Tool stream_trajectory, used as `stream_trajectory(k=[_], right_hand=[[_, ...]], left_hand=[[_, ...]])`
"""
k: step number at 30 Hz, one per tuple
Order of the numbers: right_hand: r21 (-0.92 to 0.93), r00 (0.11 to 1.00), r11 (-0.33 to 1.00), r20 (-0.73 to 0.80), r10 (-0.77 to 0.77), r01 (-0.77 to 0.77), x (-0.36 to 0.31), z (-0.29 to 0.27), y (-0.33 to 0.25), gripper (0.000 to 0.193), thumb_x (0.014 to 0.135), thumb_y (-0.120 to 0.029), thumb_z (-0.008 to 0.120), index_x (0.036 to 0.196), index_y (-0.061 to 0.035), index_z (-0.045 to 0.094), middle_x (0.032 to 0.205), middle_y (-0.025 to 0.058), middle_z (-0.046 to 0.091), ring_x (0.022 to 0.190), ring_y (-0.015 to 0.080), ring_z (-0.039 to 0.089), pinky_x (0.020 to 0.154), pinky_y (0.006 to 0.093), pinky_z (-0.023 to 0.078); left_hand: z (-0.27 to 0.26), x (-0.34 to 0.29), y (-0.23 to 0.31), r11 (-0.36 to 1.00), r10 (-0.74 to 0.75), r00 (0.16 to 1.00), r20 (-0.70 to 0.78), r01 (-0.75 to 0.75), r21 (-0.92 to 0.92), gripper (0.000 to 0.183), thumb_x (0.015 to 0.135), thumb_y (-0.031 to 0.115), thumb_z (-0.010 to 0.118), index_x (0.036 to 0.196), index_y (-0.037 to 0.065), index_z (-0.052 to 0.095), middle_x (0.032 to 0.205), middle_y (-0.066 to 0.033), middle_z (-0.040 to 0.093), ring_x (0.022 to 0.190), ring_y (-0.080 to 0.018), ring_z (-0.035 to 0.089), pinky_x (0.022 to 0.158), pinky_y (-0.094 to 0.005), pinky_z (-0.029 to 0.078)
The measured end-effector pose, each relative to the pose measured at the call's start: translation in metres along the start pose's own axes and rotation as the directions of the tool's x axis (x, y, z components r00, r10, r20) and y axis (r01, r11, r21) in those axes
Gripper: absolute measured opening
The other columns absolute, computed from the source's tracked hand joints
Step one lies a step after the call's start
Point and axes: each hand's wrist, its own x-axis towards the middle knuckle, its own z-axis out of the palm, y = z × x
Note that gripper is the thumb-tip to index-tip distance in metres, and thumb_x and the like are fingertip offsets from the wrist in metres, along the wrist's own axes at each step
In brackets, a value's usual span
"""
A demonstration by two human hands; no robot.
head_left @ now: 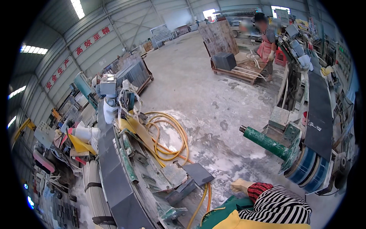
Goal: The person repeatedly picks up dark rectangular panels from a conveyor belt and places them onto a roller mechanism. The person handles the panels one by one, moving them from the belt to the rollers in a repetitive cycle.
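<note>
My right hand point(240, 186), in a cream glove, is in front of my body near the lower edge. Its fingers look curled into a fist, and nothing shows in them. The arm wears a black-and-white striped sleeve point(284, 204) with a red cuff. My left hand is out of sight. Closest to the right hand, across a small gap, a dark grey square tile point(198, 173) sits on the edge of the left machine. More dark slabs point(122, 200) lie in a row along that machine's belt. A green apron point(225, 212) and yellow cloth cover my front.
Coiled yellow hoses point(173, 133) lie on the wet floor. On the right, a green cylinder point(265, 143) juts out from a second belt machine with blue rollers point(309, 168). Farther off, a person point(265, 44) stands by a pallet point(240, 72) bearing a dark stack of tiles point(224, 61).
</note>
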Motion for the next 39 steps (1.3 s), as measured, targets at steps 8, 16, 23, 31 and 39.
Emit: stream_trajectory(k=[8,16,23,31,39], right_hand=[[0.404,0.471,0.776,0.868,-0.158,-0.484,0.137,-0.077,0.073,0.029,0.098,-0.028,0.054,0.089,-0.0032,0.065,0.077,0.0071,0.062,0.059,0.0157,0.057,0.049,0.0303,0.047],[0.032,0.970,0.998,0.239,0.051,-0.061,0.019,0.009,0.001,0.030,0.103,-0.029,0.044,0.081,-0.0089,0.050,0.068,0.0000,0.040,0.051,0.0142,0.037,0.047,0.0307,0.036],[-0.170,0.995,0.983,0.083,-0.055,0.069,0.015,-0.004,0.005,0.028,0.095,-0.031,0.056,0.081,-0.0118,0.071,0.070,0.0001,0.067,0.053,0.0133,0.062,0.046,0.0272,0.049],[-0.149,0.995,0.989,0.099,-0.008,0.023,0.036,-0.010,0.014,0.029,0.091,-0.028,0.063,0.099,-0.0033,0.074,0.086,0.0087,0.074,0.065,0.0185,0.069,0.055,0.0292,0.057],[-0.203,0.996,0.979,0.079,0.031,-0.014,0.024,-0.005,0.004,0.030,0.091,-0.028,0.063,0.095,-0.0007,0.074,0.085,0.0099,0.073,0.065,0.0188,0.068,0.055,0.0296,0.056]], left_hand=[[0.006,0.020,0.027,0.993,0.041,0.998,-0.046,-0.046,-0.112,0.045,0.103,0.020,0.043,0.140,-0.004,0.046,0.142,-0.0285,0.047,0.136,-0.0423,0.041,0.116,-0.0513,0.028],[-0.011,-0.009,0.006,1.000,-0.023,0.999,-0.048,0.022,-0.018,0.044,0.102,0.018,0.045,0.140,-0.004,0.047,0.141,-0.0293,0.047,0.135,-0.0433,0.042,0.116,-0.0520,0.029],[-0.010,-0.005,0.011,0.999,-0.023,0.999,-0.022,0.023,-0.031,0.045,0.102,0.020,0.046,0.141,-0.002,0.046,0.142,-0.0289,0.047,0.134,-0.0437,0.042,0.115,-0.0535,0.028],[-0.008,-0.012,0.010,0.999,-0.026,0.999,-0.021,0.026,0.018,0.046,0.101,0.020,0.047,0.143,-0.001,0.045,0.141,-0.0284,0.048,0.133,-0.0438,0.043,0.114,-0.0556,0.028],[-0.022,-0.015,0.018,1.000,-0.002,0.997,-0.083,0.002,-0.004,0.044,0.101,0.017,0.047,0.140,-0.004,0.047,0.139,-0.0291,0.049,0.131,-0.0443,0.045,0.113,-0.0532,0.031]])
